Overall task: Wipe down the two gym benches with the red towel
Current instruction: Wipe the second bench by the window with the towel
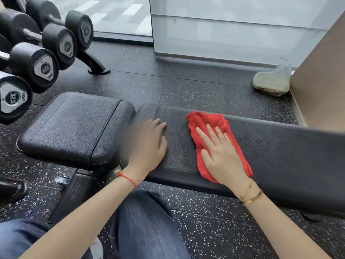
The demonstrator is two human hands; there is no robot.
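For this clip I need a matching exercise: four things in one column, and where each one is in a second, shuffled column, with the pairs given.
Things:
1. red towel
2. left hand
3. dumbbells
4. plastic bag

Places:
A. on a rack at the far left
B. on the floor in the corner by the wall
C. flat on the bench pad under the right hand
D. resting bare on the bench, near the gap beside the seat pad

Pairs: 1-C, 2-D, 3-A, 4-B

Bare forearms, red string bracelet [128, 178], gold bangles [251, 197], blue jeans [145, 227]
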